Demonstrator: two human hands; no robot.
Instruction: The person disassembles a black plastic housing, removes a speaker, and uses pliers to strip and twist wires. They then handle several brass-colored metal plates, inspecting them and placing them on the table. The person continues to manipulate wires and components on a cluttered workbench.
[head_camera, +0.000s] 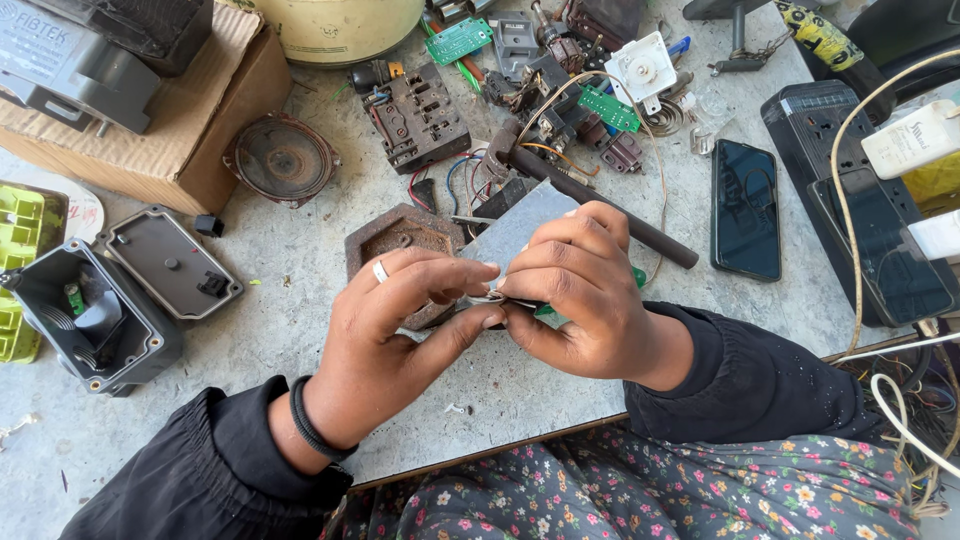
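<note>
Open grey plastic enclosure (88, 318) at left on table (300, 270), holding a small green part. Left hand (400, 330) and right hand (580, 295) fingers pinched together on small silvery metal piece (493, 297), over table's near edge.

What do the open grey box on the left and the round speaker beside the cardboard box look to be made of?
Grey box: seemingly moulded plastic, matte, with smooth walls and moulded corner screw posts. Speaker: dark cone, probably paper, in a rusty-brown, likely metal, frame. Cardboard box: plain brown card.
</note>
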